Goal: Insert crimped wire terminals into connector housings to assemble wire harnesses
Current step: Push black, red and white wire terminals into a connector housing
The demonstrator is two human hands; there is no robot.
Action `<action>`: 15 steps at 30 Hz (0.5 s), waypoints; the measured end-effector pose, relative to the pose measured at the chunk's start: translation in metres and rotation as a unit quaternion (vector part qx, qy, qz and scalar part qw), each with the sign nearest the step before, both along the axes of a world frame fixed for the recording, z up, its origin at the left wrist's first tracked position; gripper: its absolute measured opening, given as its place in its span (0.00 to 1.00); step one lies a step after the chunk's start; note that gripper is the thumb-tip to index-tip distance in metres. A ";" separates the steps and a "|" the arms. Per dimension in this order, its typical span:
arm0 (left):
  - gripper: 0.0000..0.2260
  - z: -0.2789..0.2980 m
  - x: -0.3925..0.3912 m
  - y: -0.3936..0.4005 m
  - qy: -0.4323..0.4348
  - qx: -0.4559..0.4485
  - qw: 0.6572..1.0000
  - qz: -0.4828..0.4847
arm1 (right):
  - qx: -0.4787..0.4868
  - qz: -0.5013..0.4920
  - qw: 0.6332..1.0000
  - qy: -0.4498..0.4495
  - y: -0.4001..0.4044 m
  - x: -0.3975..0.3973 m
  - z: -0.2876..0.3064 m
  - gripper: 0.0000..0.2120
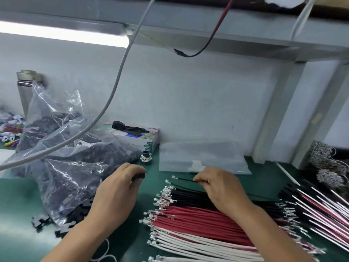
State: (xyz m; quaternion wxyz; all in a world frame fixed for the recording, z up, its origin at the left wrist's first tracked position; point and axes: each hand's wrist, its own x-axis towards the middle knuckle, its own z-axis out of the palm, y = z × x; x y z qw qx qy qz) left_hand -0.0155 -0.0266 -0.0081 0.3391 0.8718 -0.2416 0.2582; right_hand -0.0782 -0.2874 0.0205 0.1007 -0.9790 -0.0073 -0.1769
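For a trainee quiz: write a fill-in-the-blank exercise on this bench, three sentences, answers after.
1. The right hand pinches a single wire whose colour is ____.
2. In the wire pile, the red wires lie between the black ones and the ____ ones.
3. The left hand holds a small black housing near a clear plastic ____ of black parts.

Missing words: black; white; bag

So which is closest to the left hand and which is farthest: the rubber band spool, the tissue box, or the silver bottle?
From the left hand, in the head view:
1. Rubber band spool, just past the fingertips, slightly to the right.
2. Tissue box, behind the spool against the wall.
3. Silver bottle, far off to the left by the wall, behind the plastic bag.
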 end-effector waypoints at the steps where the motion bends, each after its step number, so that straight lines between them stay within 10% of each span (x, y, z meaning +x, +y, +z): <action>1: 0.09 -0.001 -0.001 -0.001 0.005 -0.013 1.000 -0.006 | -0.031 0.019 0.999 -0.034 -0.001 -0.002 0.003 0.11; 15: 0.14 -0.002 -0.033 -0.023 0.286 -0.269 0.894 -0.216 | 0.079 0.088 0.976 -0.184 0.023 -0.061 -0.006 0.04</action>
